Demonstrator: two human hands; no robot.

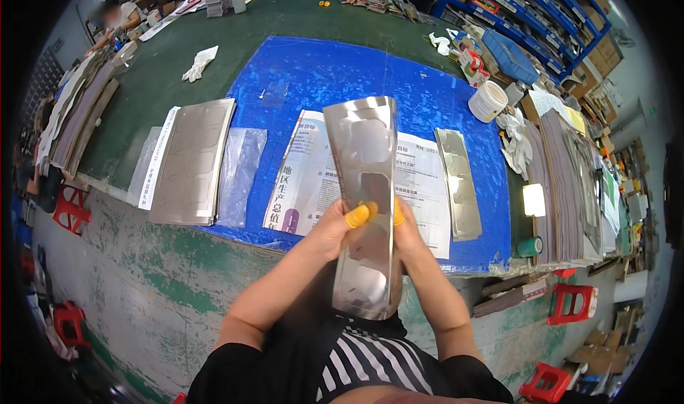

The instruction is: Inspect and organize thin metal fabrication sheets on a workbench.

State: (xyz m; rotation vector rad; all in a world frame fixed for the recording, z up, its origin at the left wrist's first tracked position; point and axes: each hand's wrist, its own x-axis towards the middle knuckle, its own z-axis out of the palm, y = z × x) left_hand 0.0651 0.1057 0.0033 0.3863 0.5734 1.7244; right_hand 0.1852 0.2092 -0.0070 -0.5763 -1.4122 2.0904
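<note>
A long, shiny metal sheet (365,251) with rounded panel shapes along it is held up in front of me, over the table's near edge. My left hand (335,227) grips its left edge, and a yellow finger cot covers the thumb. On the opposite edge, my right hand (406,229) is closed on the same sheet, also with a yellow cot. Beneath the sheet lies a spread newspaper (424,172), partly hidden by it. A pile of wider metal sheets (189,165) rests to the left; narrow metal sheets (458,183) lie on the newspaper's right side.
A blue mat (320,69) covers the middle of the green table. Clear plastic film (242,176) lies beside the left pile. To the right stand a white tub (488,101) and stacked boards (556,183). Red stools (572,304) are on the floor. Other people work across the table.
</note>
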